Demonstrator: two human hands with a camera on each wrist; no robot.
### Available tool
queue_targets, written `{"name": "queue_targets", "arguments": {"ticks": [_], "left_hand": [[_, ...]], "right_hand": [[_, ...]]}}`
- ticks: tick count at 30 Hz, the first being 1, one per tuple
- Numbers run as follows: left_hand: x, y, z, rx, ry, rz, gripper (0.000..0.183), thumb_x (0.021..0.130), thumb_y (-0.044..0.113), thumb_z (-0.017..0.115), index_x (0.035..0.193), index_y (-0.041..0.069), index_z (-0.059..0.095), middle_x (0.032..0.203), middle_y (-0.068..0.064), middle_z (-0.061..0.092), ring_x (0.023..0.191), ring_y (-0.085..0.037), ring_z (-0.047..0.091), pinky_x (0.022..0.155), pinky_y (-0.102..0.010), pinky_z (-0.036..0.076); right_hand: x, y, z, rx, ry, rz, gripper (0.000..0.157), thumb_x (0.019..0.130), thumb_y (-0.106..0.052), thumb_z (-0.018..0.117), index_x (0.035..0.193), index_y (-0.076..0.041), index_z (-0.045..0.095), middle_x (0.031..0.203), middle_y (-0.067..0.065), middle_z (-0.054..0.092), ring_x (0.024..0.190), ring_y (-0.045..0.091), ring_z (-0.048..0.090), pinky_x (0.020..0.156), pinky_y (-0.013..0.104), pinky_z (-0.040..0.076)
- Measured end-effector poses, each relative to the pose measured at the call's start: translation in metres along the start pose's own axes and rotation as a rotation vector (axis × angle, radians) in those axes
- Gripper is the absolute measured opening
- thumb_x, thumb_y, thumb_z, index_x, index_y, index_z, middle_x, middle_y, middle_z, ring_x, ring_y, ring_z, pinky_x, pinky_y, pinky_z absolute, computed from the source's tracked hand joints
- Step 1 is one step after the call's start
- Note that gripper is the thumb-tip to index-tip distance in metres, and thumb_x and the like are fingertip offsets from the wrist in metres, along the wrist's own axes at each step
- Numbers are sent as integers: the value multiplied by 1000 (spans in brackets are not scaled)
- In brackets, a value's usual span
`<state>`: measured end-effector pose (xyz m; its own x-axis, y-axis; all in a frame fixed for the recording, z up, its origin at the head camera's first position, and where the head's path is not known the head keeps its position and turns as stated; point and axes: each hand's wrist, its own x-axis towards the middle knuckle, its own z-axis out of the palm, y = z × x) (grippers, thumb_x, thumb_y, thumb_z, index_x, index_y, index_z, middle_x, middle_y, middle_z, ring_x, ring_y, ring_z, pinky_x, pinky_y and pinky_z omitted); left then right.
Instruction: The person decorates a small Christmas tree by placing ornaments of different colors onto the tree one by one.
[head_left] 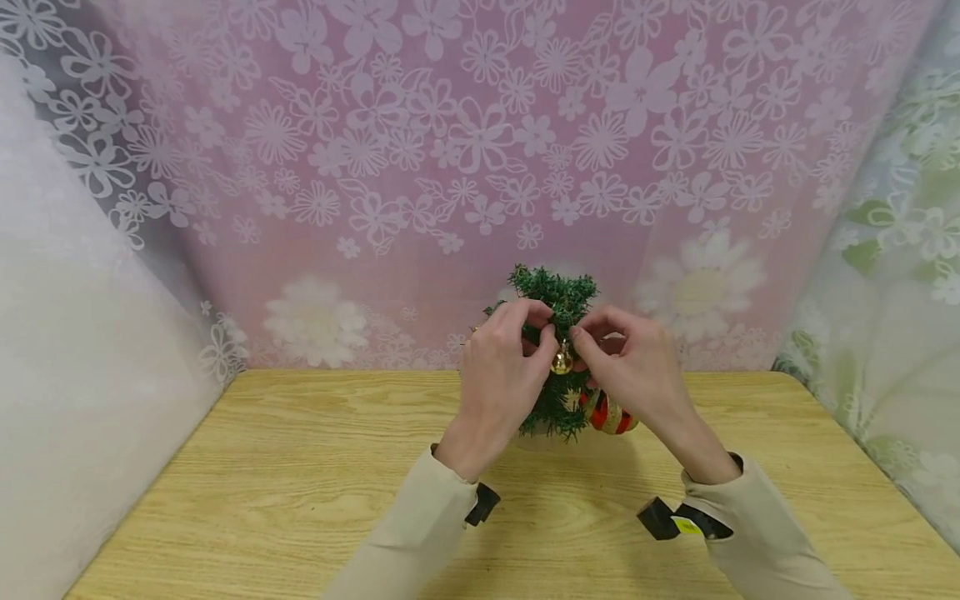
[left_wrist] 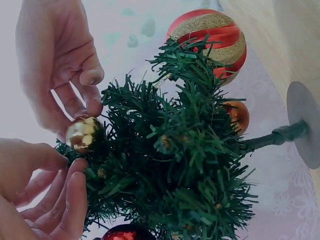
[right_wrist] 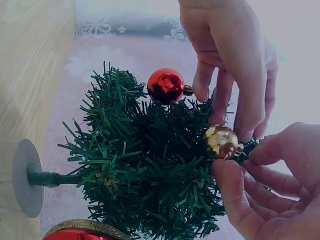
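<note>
A small green artificial Christmas tree [head_left: 555, 292] stands on the table between both hands. A shiny gold ball ornament [right_wrist: 221, 142] lies against its upper branches. The right hand [head_left: 637, 358] has its thumb and a finger at this ball, by the small metal cap. The left hand [head_left: 498, 358] curls its thumb and fingers around a branch tip [left_wrist: 62, 148] close beside the ball. On the tree also hang a shiny red ball [right_wrist: 166, 86] on the left side, a large red and gold striped ball [head_left: 611, 414] on the right, and a smaller orange ball [left_wrist: 237, 117].
The tree's round grey base [left_wrist: 304, 125] sits on the wood-grain table [head_left: 300, 467]. A pink flowered curtain [head_left: 480, 150] hangs behind the table, with white flowered sheets [head_left: 67, 333] at the sides. Both sleeves carry black wrist straps [head_left: 483, 504].
</note>
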<state>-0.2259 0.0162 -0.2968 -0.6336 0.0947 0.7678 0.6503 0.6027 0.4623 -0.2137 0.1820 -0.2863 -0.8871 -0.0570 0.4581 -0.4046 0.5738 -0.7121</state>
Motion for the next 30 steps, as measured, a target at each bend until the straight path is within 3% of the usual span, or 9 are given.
{"name": "queue_targets", "arguments": {"ticks": [4,8,14,18,22,27,30], "left_hand": [[-7,-3,-7,-13,2,46,11,99,15,67,108,13,71,98,1,72,75,-9,69,65,-17,54],[-18,-9,-16,-8,59,80,10,98,16,68,107,13,73,99,1,71,79,-10,69,64,-19,54],[-33,-23,-25,80,148,72,26,95,25,74,118,14,72,108,-4,67,80,-18,64,52,-22,46],[-40,-34,-28,162,125,57,54,88,35,81,135,15,65,119,-9,64,85,-22,64,52,-25,46],[-44,-40,-27,220,66,59,75,84,44,84,148,18,55,122,-11,62,93,-24,65,60,-30,53],[-45,-41,-25,234,31,65,80,84,47,83,153,21,49,121,-10,62,97,-25,65,62,-30,53],[-44,-41,-24,234,38,52,77,86,46,81,152,22,50,117,-9,63,90,-22,62,59,-28,49]], "right_hand": [[-2,-1,-1,-46,-14,-17,17,101,-25,64,103,-11,73,85,9,76,69,22,73,54,29,56],[-6,-1,-4,-58,-21,-42,16,102,-26,63,105,-13,73,90,7,75,74,23,73,57,28,56],[-17,0,-13,-94,0,-103,13,101,-21,65,108,-13,73,97,4,74,80,7,68,67,22,56],[-25,8,-19,-151,29,-207,10,96,-11,70,106,-12,74,96,2,74,81,1,65,63,18,54],[-31,20,-21,-236,75,-353,19,87,-2,78,104,-10,75,92,0,74,76,7,66,58,13,51],[-35,32,-18,-315,91,-412,30,80,-1,84,108,-10,76,94,3,72,75,14,65,54,9,45],[-35,36,-13,-336,88,-424,32,78,-4,87,107,-10,75,96,4,72,66,9,62,53,9,43]]}}
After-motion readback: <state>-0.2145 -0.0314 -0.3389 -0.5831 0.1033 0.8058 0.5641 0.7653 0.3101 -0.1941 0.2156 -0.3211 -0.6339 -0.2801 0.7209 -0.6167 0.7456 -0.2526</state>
